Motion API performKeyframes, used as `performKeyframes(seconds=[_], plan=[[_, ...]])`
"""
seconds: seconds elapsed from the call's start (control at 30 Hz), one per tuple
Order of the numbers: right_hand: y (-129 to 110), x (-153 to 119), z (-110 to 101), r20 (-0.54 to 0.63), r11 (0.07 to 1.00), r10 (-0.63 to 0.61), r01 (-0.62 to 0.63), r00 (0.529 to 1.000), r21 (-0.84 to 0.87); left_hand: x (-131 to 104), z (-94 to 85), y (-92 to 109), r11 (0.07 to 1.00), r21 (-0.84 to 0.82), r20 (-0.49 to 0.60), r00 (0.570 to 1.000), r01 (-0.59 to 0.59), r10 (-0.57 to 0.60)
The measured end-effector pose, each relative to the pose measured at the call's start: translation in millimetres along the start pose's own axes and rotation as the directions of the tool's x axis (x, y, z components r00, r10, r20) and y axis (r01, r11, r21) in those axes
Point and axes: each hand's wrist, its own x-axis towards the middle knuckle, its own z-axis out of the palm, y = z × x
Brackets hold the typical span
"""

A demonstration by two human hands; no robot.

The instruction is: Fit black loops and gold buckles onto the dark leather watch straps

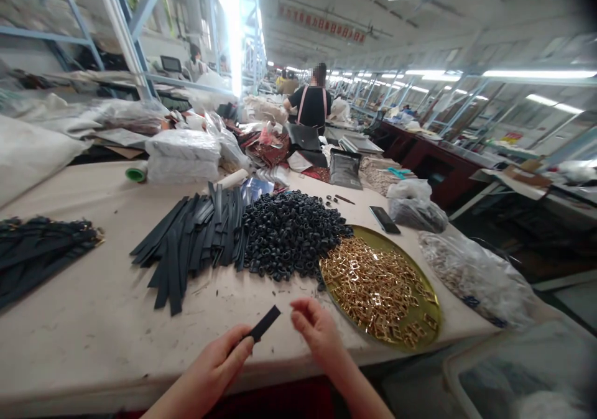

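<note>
My left hand (pixel 222 360) pinches a short black strap (pixel 265 322) between thumb and fingers, its free end pointing up and right. Just right of that end is my right hand (pixel 317 329), its fingers loosely curved and apart, and no object shows in it. Beyond my hands lies a heap of small black loops (pixel 293 232). To its left is a fanned pile of long black straps (pixel 191 239). A round gold tray (pixel 426 294) to the right of my right hand carries many gold metal buckles (pixel 373 282).
More black straps with metal ends (pixel 41 251) lie at the far left. A phone (pixel 385 219) rests behind the tray, near plastic bags (pixel 413 204). Wrapped packs (pixel 184 155) and material line the table's back. A person (pixel 313 105) stands farther off, back turned.
</note>
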Motion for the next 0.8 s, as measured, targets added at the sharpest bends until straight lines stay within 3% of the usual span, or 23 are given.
performKeyframes(seconds=[0.03,0.1,0.2,0.33,0.53,0.6,0.67,0.73,0.8], plan=[[0.4,9.7,-19.7,-0.105,0.966,-0.060,0.031,0.993,-0.257,1.6,0.2,0.7,0.999,-0.014,0.001,0.999,0.033,-0.033],[1.5,31.5,-57.3,-0.165,0.701,-0.144,-0.017,0.976,-0.713,4.5,3.6,2.5,0.994,-0.047,0.033,0.995,0.095,-0.093],[6.2,61.1,-92.5,-0.106,0.615,-0.112,-0.014,0.988,-0.789,6.9,12.3,4.4,0.988,-0.065,0.110,0.985,0.138,-0.130],[14.1,80.1,-104.4,-0.023,0.626,-0.062,0.021,0.998,-0.779,4.6,16.0,1.0,0.987,-0.030,0.112,0.982,0.157,-0.152],[2.6,62.4,-101.0,0.003,0.760,-0.047,0.038,0.999,-0.648,7.9,13.3,2.9,0.993,-0.040,0.023,0.994,0.107,-0.106],[-5.5,48.3,-84.1,0.078,0.874,0.002,0.036,0.997,-0.484,14.3,14.4,12.0,0.996,-0.047,-0.027,0.997,0.070,-0.071],[-12.7,33.3,-58.9,0.203,0.979,0.071,-0.029,0.976,-0.204,20.9,15.3,22.0,0.999,-0.041,-0.064,0.998,0.019,-0.022],[-18.2,19.6,-32.0,0.324,0.988,0.119,-0.143,0.939,0.051,25.3,15.0,28.5,0.999,0.017,-0.092,0.995,-0.029,0.030],[-21.7,8.7,-10.0,0.409,0.958,0.138,-0.227,0.902,0.177,25.8,13.4,29.8,0.995,0.098,-0.119,0.992,-0.032,0.044]])
